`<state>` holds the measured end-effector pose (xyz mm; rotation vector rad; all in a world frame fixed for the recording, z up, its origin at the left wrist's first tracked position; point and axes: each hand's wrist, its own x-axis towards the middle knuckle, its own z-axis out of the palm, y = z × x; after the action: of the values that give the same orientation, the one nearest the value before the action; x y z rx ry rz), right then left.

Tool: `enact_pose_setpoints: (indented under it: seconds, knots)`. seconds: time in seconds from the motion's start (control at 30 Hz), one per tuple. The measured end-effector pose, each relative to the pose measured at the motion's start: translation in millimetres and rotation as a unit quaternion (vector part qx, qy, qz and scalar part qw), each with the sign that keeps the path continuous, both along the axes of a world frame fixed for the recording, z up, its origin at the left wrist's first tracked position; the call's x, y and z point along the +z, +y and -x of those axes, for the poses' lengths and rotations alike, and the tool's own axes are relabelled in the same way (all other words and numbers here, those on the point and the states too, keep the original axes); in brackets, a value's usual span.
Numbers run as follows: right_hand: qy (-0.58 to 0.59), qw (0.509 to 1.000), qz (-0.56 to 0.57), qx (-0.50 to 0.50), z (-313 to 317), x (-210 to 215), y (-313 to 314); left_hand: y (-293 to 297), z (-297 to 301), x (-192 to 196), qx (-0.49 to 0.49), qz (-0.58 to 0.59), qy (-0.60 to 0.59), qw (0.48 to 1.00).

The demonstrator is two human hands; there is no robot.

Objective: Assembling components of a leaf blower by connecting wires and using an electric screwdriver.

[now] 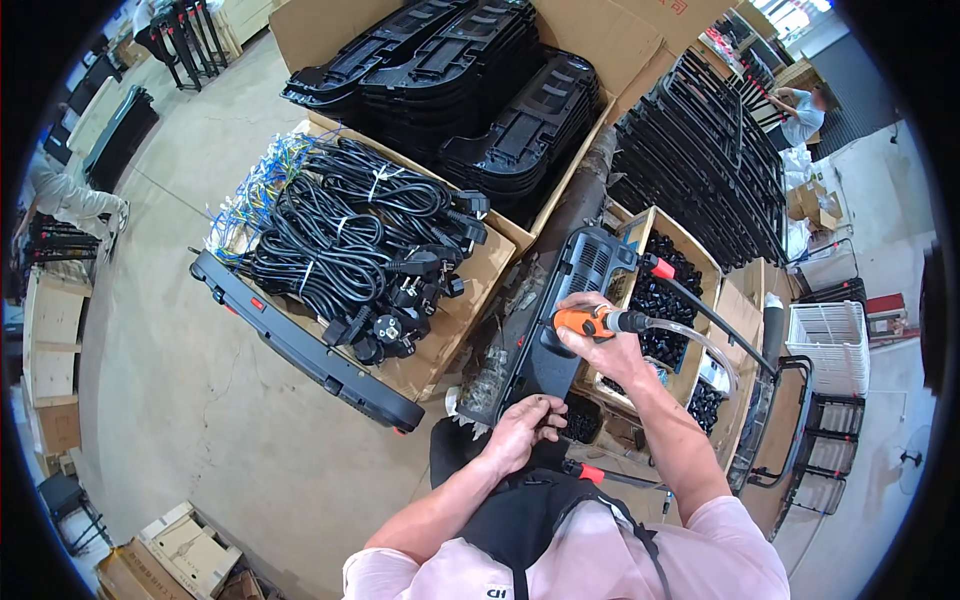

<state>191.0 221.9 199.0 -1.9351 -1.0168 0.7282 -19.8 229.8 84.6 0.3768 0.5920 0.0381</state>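
My right hand [602, 345] grips an orange air screwdriver [578, 321] with a clear hose [690, 333] trailing right. The tool is over a long black plastic housing [550, 368] with a slotted vent at its far end. Its tip is hidden, so contact cannot be told. My left hand [525, 432] is at the housing's near end, fingers curled and pinched together; what they hold, if anything, is too small to make out. Black tubes with red ends, one at the far end [658, 267] and one at the near end [590, 474], extend right from the housing.
Bundled black power cables [335, 235] fill a carton on the left, with another black housing [310, 345] along its near side. Behind are stacked black plastic shells [520, 130] in a carton. Bins of small black parts [665, 340] and black tube frames [700, 160] stand right.
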Motion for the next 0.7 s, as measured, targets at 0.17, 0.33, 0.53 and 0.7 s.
enact_pose_setpoints:
  seconds: [0.17,0.33,0.53,0.7]
  knots:
    - [0.003,0.999,-0.036,0.000,-0.5,-1.6,-6.9,3.8,0.2,17.4,-0.089,-0.151,0.003,0.984]
    - [0.096,0.985,-0.105,-0.098,20.6,32.4,-42.4,-5.3,6.3,16.7,-0.068,-0.244,-0.013,0.967]
    - [0.150,0.968,-0.169,-0.112,39.1,45.3,-132.5,-35.8,6.7,35.7,-0.029,-0.145,0.011,0.989]
    - [0.176,0.952,-0.214,-0.130,62.6,41.0,-207.9,-80.1,14.0,27.6,0.034,-0.058,0.022,0.997]
